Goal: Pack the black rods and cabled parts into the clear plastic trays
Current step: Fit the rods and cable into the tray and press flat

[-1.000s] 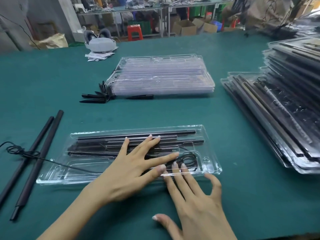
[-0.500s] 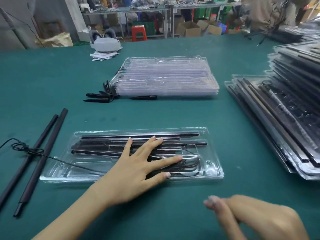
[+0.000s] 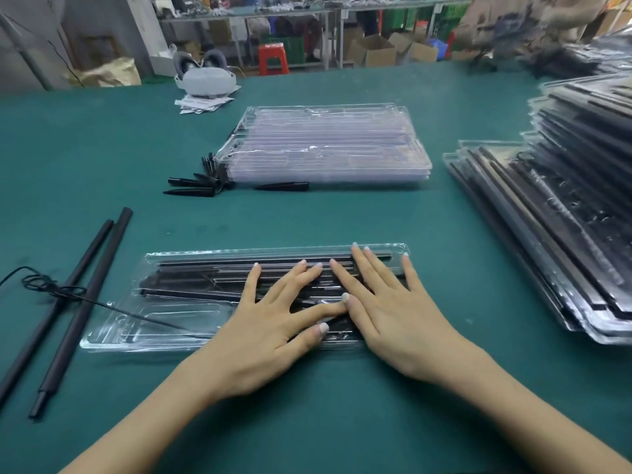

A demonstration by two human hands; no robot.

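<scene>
On the green-covered bench (image 3: pixel 342 213), a tall stack of filled clear plastic trays (image 3: pixel 564 213) holding black rods is piled along the right edge. Behind the work area, near the middle of the bench, a lower stack of empty clear plastic trays (image 3: pixel 325 145) is laid flat, and several short black tapered tips (image 3: pixel 195 186) are scattered just beside its left corner, with one more tip lying at its front edge.

Nearest the person, a single long clear plastic tray (image 3: pixel 178 323) is set crosswise on the bench. Several long black rods (image 3: pixel 205 268) are seated lengthwise in its upper channels, and a thin black cable (image 3: pixel 150 318) is seen running across its lower left compartment and out over the tray's left rim.

To the left of this tray, two long loose black rods (image 3: pixel 78 302) are laid side by side on the bench, slanted, with a bundle of the black cable coiled over them.

The left hand (image 3: pixel 270 323) is spread flat, fingers straight, pressed on the tray's middle. The right hand (image 3: pixel 386 309) is likewise laid flat and released on the tray's right part, nothing being grasped; its thumb tip is touching the left index finger.
</scene>
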